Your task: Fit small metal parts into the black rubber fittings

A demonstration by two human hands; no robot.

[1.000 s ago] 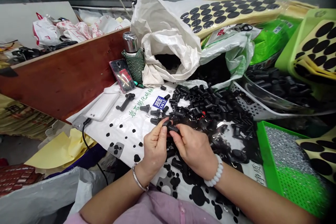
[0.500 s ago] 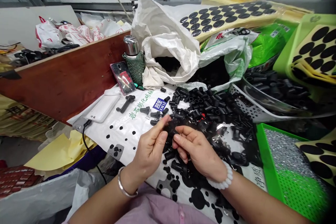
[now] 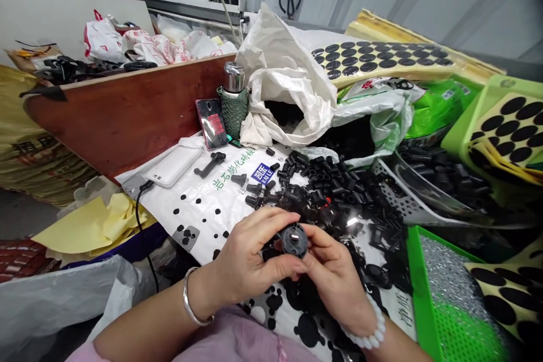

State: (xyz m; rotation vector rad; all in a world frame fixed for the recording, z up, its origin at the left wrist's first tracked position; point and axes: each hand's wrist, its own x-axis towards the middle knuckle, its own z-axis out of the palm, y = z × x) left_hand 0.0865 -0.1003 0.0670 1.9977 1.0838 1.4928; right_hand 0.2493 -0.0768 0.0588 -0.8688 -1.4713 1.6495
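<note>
"Bright enough?"
"Fairly, and evenly; white glints sit on the round black plastic part and the shiny silver bottle cap."
"Shadows?"
"Deep inside the crumpled white sack."
"Edges?"
"Stretched; the upper right corner darkens, and the perforated green plastic tray blurs."

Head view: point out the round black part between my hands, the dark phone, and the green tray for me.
Round black part [image 3: 294, 239]: head view, middle of its round face.
Dark phone [image 3: 211, 124]: head view, middle of its upward-leaning face.
Green tray [image 3: 421, 283]: head view, its left wall.
</note>
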